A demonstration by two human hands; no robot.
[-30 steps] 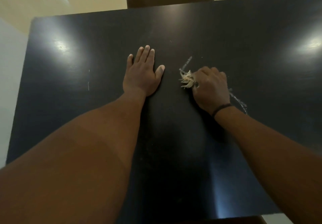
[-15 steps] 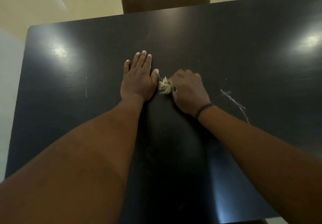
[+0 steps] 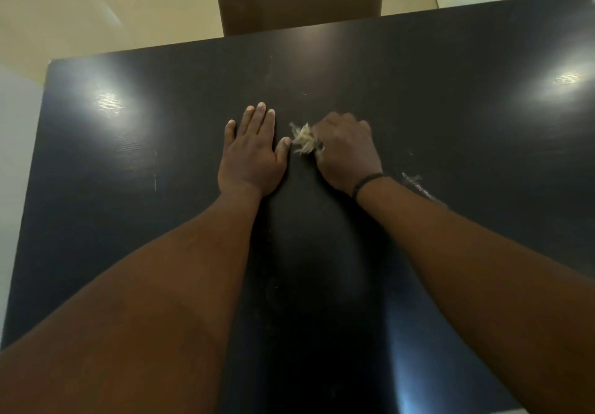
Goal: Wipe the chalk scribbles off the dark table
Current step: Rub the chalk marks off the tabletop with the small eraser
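1. The left hand [image 3: 252, 159] lies flat on the worktop [image 3: 450, 107], fingers [image 3: 257, 117] straight and together.
2. The right hand [image 3: 344, 152] curls round a frayed rag [image 3: 302, 139], which sticks out beside the left thumb.
3. A chalk scribble [image 3: 418, 185] lies beside the right wrist.

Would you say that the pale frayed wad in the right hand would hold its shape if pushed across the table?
Probably not: the wad shows loose splayed strands, so it looks floppy and light. Bunched in the right hand, it likely compresses easily and may shed fibres.

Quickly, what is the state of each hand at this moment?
Left hand: open, flat on the dark table.
Right hand: closed, gripping a pale frayed wad against the table.
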